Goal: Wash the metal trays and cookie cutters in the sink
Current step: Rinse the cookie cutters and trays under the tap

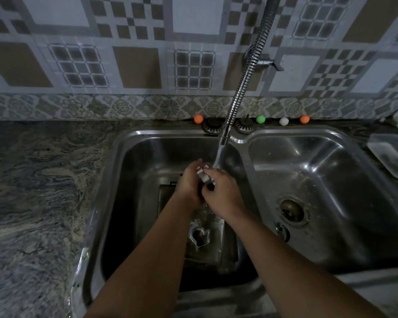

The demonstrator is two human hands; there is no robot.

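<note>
Your left hand and right hand both grip 1 cookie cutter under the faucet stream; another cutter lies on what looks like a metal tray below.

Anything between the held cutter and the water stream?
Nothing visible. Both hands, left and right, hold the cutter right beside the stream under the spout.

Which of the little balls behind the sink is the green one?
The green ball sits just right of the faucet hose, between it and the white ball. The two outer balls, far left and far right, are orange.
</note>
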